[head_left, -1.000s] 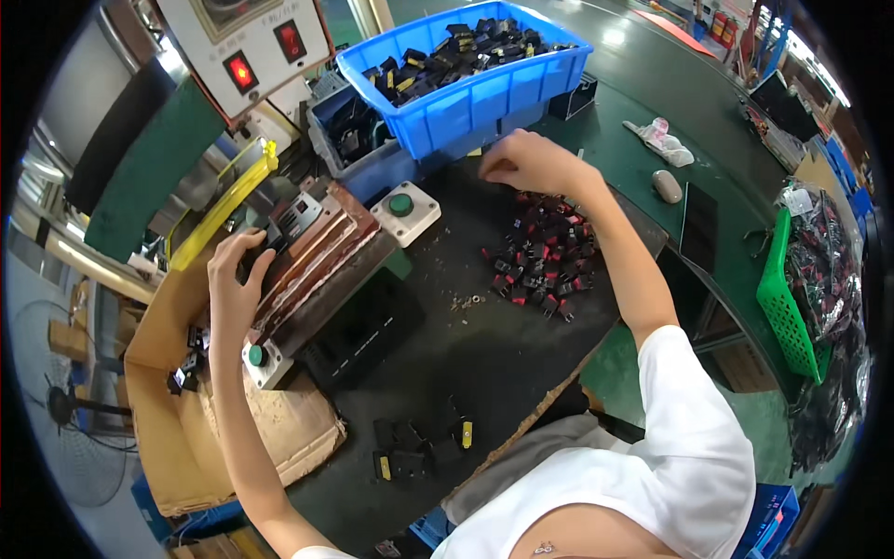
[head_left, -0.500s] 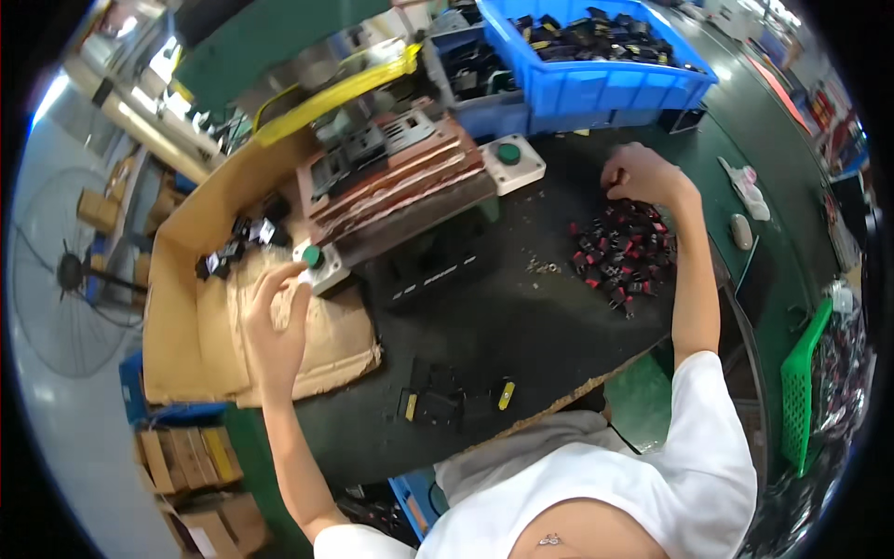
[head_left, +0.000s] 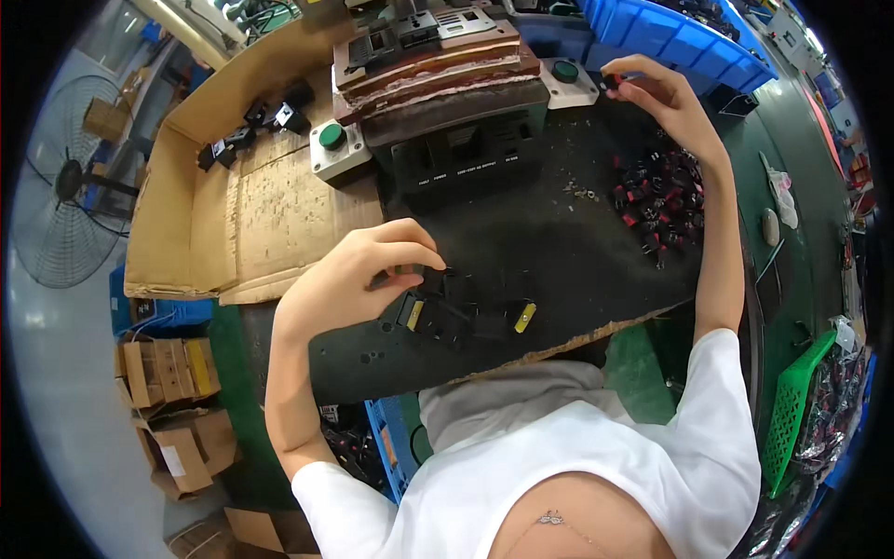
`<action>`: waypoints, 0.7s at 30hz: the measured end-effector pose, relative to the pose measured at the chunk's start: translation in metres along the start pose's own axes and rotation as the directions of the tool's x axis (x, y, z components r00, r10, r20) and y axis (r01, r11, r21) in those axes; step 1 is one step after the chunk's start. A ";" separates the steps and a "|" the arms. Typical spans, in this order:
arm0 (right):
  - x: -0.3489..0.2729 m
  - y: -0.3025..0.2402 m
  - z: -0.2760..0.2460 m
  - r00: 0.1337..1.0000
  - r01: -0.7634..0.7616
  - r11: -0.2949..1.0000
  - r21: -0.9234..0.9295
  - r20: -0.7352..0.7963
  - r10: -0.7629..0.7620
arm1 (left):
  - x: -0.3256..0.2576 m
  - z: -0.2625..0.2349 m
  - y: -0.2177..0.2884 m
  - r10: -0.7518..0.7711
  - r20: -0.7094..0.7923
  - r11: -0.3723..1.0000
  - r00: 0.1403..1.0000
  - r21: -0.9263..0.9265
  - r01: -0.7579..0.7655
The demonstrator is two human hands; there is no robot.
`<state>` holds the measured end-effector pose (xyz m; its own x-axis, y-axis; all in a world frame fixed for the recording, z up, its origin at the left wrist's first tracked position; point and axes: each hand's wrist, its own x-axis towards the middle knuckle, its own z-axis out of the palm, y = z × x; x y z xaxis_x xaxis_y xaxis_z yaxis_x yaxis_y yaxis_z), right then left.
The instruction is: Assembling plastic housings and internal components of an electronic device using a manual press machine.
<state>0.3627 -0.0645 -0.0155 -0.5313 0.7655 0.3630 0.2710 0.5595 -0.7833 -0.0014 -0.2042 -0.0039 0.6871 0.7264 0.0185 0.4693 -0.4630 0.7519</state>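
My left hand [head_left: 358, 279] is closed over the dark tabletop, its thumb and fingertips pinched on a black plastic part [head_left: 435, 280]. Just beside it lie more black plastic parts [head_left: 442, 321], one with a yellow piece [head_left: 415, 315]. Another yellow piece [head_left: 525, 318] sits a little to the right. My right hand [head_left: 666, 102] is raised at the far right, pinching a small black-and-red part [head_left: 612, 82]. Below that hand spreads a heap of similar black-and-red parts [head_left: 658, 203].
A press fixture [head_left: 456, 107] stands at the back between two green push buttons [head_left: 331, 137] [head_left: 565, 72]. To its left, an open cardboard box [head_left: 251, 233] holds several black parts. Small metal bits [head_left: 582, 192] lie near the heap. A blue bin [head_left: 680, 42] stands behind.
My left hand has come away from the left green button, right and nearer, to the black parts. My right hand has lifted off the heap with a small black-and-red part. The view has shifted.
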 end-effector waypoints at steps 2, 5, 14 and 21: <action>0.001 -0.008 0.009 0.999 -0.030 0.998 0.060 -0.014 0.031 | -0.003 0.003 -0.003 0.016 0.026 1.000 1.000 0.017 -0.016; 0.001 -0.003 0.016 1.000 -0.002 0.999 0.047 -0.002 0.002 | -0.001 0.001 -0.008 0.003 0.036 0.998 0.999 0.062 -0.006; 0.001 0.000 0.033 0.999 0.004 1.000 -0.016 -0.036 -0.005 | 0.004 0.009 -0.016 -0.127 0.176 0.992 0.976 0.028 0.125; 0.001 -0.021 0.052 0.978 0.097 0.986 -0.139 -0.172 -0.120 | 0.004 0.011 -0.026 -0.057 0.150 0.998 0.987 0.037 0.052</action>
<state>0.3147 -0.0921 -0.0246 -0.4139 0.7357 0.5362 0.3273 0.6699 -0.6665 -0.0053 -0.1949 -0.0310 0.7346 0.6671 -0.1237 0.5248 -0.4431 0.7268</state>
